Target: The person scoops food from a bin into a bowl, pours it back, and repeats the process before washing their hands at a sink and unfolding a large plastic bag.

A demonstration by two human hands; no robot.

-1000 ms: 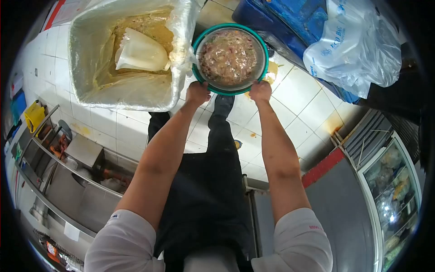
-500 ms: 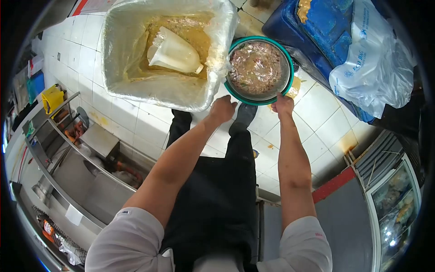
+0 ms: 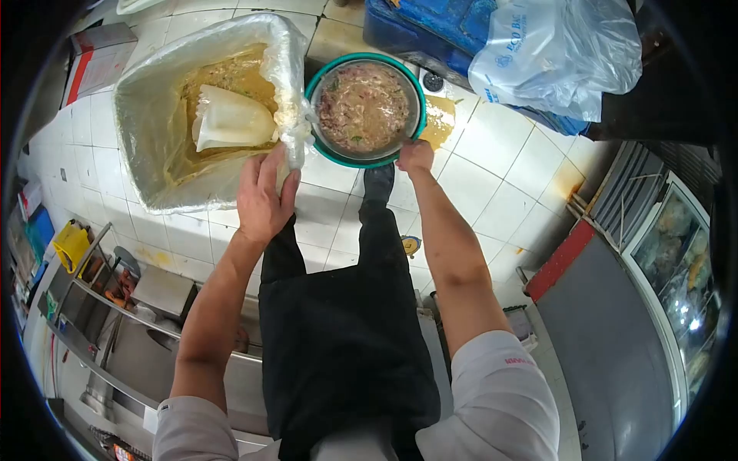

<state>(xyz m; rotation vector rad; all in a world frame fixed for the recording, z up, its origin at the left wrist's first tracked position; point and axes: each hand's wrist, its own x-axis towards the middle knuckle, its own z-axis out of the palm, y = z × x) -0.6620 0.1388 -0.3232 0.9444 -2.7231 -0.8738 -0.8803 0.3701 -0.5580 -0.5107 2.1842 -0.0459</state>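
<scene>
My right hand point(image 3: 416, 155) is closed on the near right rim of a green basin point(image 3: 422, 115). Nested inside the basin, a metal bowl point(image 3: 316, 95) holds a wet, brownish-pink chopped mixture point(image 3: 363, 107) with bits of green. My left hand point(image 3: 265, 196) is open, its fingers stretched over the near rim of a large bin point(image 3: 150, 188) lined with clear plastic. Within the bin, a white plastic scoop point(image 3: 231, 119), which looks like a cut-down jug, lies on its side in yellow-brown, murky liquid point(image 3: 231, 73).
A blue container point(image 3: 430, 27) with a white plastic bag point(image 3: 557, 58) over it stands at the far right. Brown liquid point(image 3: 440, 121) is spilled on the tiled floor beside the basin. Metal shelving point(image 3: 115, 376) is on my left, a glass-fronted cabinet point(image 3: 676, 269) on my right.
My left hand has moved left from near the basin to the bin's near rim, and its fingers have opened out. My right hand stays on the basin rim. The whole view has shifted.
</scene>
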